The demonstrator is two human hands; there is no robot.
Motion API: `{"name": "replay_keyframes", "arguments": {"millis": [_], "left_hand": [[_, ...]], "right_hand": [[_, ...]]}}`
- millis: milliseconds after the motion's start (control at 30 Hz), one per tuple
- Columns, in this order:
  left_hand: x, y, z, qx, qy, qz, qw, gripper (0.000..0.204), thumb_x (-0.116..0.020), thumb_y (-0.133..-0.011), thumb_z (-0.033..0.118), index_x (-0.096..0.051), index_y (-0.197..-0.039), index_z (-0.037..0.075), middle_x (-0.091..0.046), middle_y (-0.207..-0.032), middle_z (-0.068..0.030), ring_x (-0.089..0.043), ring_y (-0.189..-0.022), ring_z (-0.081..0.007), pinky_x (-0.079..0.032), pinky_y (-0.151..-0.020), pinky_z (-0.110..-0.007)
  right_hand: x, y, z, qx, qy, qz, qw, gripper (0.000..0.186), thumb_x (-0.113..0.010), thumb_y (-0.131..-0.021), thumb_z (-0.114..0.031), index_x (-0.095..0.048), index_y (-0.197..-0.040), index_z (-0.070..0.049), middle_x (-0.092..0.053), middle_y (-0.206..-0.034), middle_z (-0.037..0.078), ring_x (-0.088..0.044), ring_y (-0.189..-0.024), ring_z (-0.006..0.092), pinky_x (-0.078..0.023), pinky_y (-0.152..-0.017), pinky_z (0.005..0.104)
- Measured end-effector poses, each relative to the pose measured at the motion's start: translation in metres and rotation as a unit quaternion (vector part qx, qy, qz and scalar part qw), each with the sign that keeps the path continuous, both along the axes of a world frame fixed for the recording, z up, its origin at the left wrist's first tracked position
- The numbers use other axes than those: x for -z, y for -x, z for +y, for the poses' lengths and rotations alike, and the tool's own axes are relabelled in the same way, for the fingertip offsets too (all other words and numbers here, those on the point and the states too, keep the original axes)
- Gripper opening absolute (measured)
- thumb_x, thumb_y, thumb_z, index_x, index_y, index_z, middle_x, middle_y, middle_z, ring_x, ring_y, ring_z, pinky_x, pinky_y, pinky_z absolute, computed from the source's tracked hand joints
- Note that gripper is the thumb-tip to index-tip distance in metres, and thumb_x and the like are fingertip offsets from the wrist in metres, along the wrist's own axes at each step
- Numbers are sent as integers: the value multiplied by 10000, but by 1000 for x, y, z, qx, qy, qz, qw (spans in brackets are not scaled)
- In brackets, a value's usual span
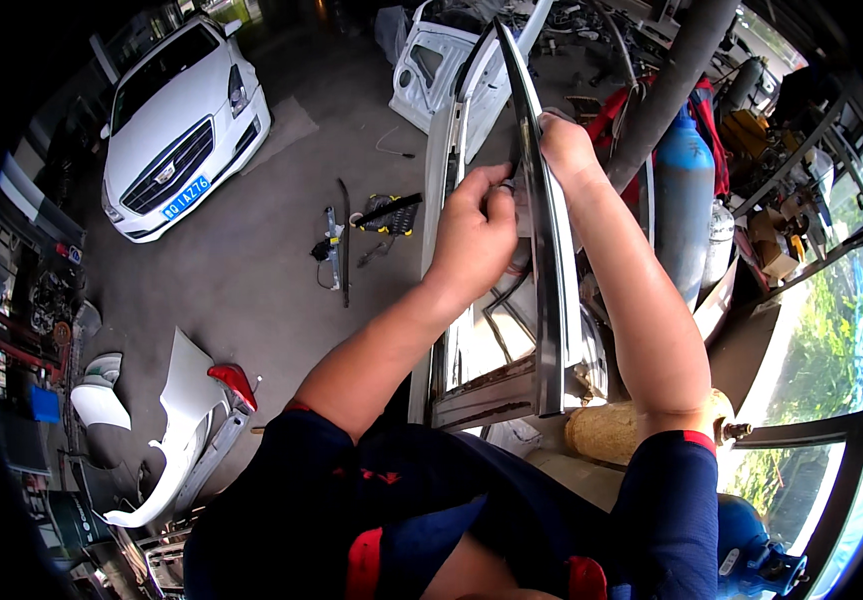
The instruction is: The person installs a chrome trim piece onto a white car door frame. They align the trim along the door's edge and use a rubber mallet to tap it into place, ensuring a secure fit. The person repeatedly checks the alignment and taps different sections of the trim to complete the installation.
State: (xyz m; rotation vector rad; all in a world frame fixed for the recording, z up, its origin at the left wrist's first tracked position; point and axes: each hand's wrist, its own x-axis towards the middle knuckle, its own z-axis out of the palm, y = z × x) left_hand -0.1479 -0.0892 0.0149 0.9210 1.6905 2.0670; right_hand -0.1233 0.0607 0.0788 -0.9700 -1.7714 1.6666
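A silver car door (pixel 471 350) stands upright in front of me, its window frame rising toward the top of the view. A long chrome trim strip (pixel 549 290) runs along the frame's edge. My left hand (pixel 473 232) is closed around the frame and strip at mid height, fingers pinched on the strip's inner edge. My right hand (pixel 566 150) grips the same strip a little higher, from the right side. Both forearms reach up from the lower edge.
A white car (pixel 176 125) is parked at the upper left. Loose parts (pixel 351 235) lie on the concrete floor. A white bumper with a red lamp (pixel 191 420) lies at lower left. A blue gas cylinder (pixel 684 200) and a dark pillar (pixel 671 80) stand right.
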Motion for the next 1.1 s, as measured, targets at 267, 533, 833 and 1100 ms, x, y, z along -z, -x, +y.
{"name": "replay_keyframes", "arguments": {"millis": [267,533,833,1100], "left_hand": [[28,30,5,17,-19,27,999,301,-546,-990,67,-649,-1267,12,-595,-704,15,-483,-605,-55,-407,-559,-243],[-2,8,2,43,-4,-31,999,291,-506,-1009,74,-623,-1261,-10,-590,-752,12,-490,-636,-55,-415,-584,-244],[-10,1,5,62,-1,-52,997,333,-448,-1026,71,-576,-1315,-36,-581,-779,8,-490,-651,-38,-401,-573,-219],[21,10,22,53,-12,43,998,323,-457,-1021,42,-576,-1309,-42,-566,-764,16,-472,-647,-21,-401,-577,-210]], "right_hand": [[-7,0,2,-22,-57,-29,998,433,-380,-931,-157,-649,-1118,126,-697,-1057,297,-722,-927,373,-547,-781,452],[-1,-5,-2,16,-44,-1,999,418,-397,-939,-196,-657,-1067,106,-710,-961,241,-736,-805,346,-571,-690,447],[-2,-13,1,2,30,12,999,382,-425,-921,-138,-667,-1123,77,-711,-969,230,-733,-795,321,-566,-642,456],[9,-14,25,27,-124,-1,992,393,-425,-917,-147,-669,-1108,95,-712,-954,241,-733,-792,332,-570,-664,453]]}}
